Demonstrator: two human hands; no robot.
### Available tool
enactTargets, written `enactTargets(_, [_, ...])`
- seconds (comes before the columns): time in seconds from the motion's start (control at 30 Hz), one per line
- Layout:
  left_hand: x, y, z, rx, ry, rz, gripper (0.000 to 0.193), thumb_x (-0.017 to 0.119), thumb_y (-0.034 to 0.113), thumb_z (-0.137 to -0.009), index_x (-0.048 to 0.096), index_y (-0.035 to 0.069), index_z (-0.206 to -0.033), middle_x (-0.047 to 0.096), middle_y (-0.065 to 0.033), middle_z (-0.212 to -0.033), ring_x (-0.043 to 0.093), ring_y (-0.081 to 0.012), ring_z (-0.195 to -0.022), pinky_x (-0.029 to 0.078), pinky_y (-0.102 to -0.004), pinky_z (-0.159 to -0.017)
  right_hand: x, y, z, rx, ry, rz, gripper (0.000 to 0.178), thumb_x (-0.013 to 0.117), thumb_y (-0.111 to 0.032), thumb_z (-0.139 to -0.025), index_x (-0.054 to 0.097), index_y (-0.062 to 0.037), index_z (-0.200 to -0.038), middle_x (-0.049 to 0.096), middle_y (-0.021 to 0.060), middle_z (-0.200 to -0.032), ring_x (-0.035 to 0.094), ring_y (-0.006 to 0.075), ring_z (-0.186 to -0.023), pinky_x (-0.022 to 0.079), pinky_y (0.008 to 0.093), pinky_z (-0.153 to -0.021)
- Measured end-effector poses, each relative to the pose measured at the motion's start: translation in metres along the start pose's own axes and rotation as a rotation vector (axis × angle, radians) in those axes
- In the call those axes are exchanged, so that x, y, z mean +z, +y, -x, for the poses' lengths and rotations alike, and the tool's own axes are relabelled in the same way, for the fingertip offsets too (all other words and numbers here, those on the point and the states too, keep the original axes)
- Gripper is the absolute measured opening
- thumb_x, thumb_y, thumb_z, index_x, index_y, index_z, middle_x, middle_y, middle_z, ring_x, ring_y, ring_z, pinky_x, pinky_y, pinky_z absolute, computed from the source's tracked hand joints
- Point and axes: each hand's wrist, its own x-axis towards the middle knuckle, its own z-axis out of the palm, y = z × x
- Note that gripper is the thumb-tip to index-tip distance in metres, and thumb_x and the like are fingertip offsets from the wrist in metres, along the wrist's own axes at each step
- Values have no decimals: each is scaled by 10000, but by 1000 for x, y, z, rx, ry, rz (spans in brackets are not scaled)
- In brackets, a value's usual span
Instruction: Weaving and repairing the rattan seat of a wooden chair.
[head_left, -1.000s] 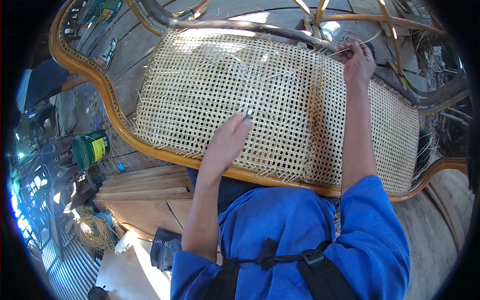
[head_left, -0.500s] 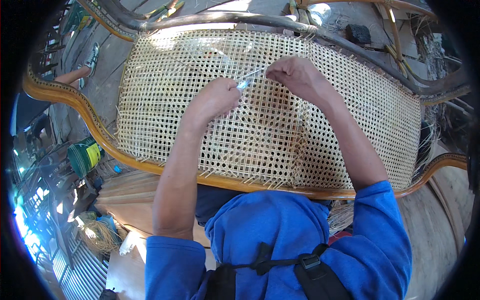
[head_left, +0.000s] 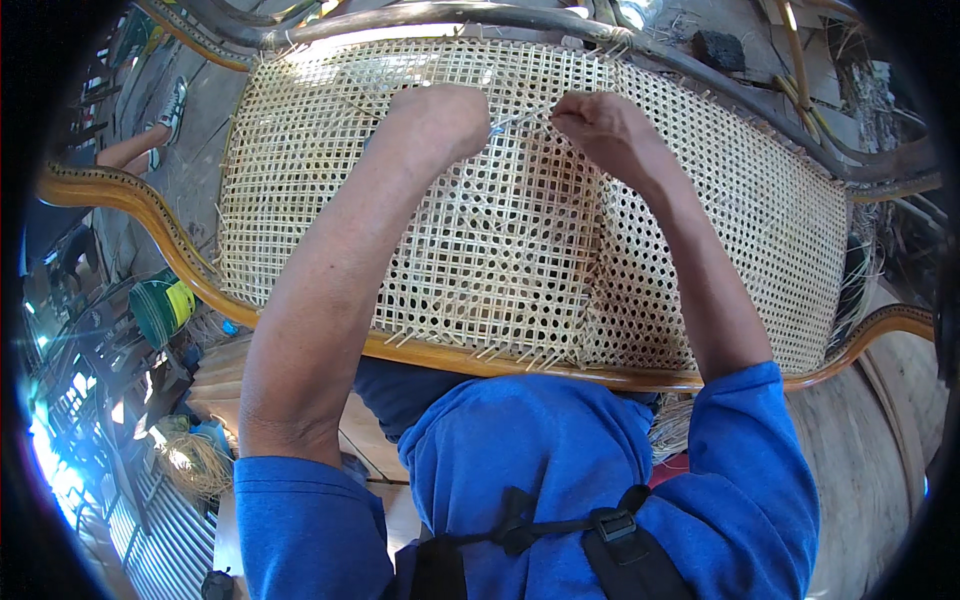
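A woven cane panel (head_left: 470, 240) with open holes stretches across a curved, varnished wooden frame (head_left: 440, 352) in front of me. My left hand (head_left: 440, 118) is closed over its upper middle, with the back of the hand hiding most of the fingers. From it sticks out a thin tool with a pale blue handle (head_left: 497, 130), its slim pale shaft pointing right; its exact kind is unclear. Close to the shaft's far end, my right hand (head_left: 608, 128) is pinched, and what its fingertips hold is too small to make out. Loose cane ends (head_left: 510, 355) poke out along the near edge.
Dark curved rails (head_left: 470, 14) run along the far side. At left are a green bucket (head_left: 160, 308) with a yellow label and another person's foot (head_left: 174, 112). A dark block (head_left: 718, 50) lies at the far right. A bundle of fibre (head_left: 195, 465) sits lower left.
My left hand has moved up and away from me, turning its back upward, and the tool with it. My right hand has shifted slightly right. The view has moved a little.
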Motion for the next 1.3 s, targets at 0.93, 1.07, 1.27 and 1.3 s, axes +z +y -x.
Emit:
enactTargets(0.93, [33, -16, 11, 123, 227, 408, 293, 465, 266, -864, 638, 32, -829, 624, -133, -723, 631, -271, -720, 491, -431, -712, 20, -7, 3, 13, 118, 145, 236, 542, -243, -903, 634, -29, -870, 629, 156, -710, 622, 254, -653, 499, 383, -641])
enactTargets(1.07, [25, -13, -1, 110, 126, 49, 367, 436, 314, -909, 624, 1, -881, 626, -134, -758, 621, -266, -706, 497, -445, -733, 32, 5, -7, -83, 216, 217, 236, 527, -244, -917, 625, -52, -819, 567, 78, -556, 543, 154, -516, 469, 324, -514])
enactTargets(1.27, [-14, 7, 7, 136, 30, -221, 196, 562, 153, -841, 676, 53, -965, 681, -148, -898, 670, -259, -857, 531, -415, -772, 34, -2, -16, -8, 184, 228, 249, 564, -244, -874, 626, -38, -747, 570, 87, -554, 555, 163, -517, 479, 339, -530])
enactTargets(1.3, [-13, 9, 6, 138, 25, -217, 196, 562, 153, -841, 676, 53, -965, 681, -148, -898, 670, -259, -857, 531, -415, -772, 36, 3, -17, -83, 227, 213, 241, 571, -235, -863, 623, -35, -740, 566, 91, -550, 552, 164, -512, 473, 336, -519])
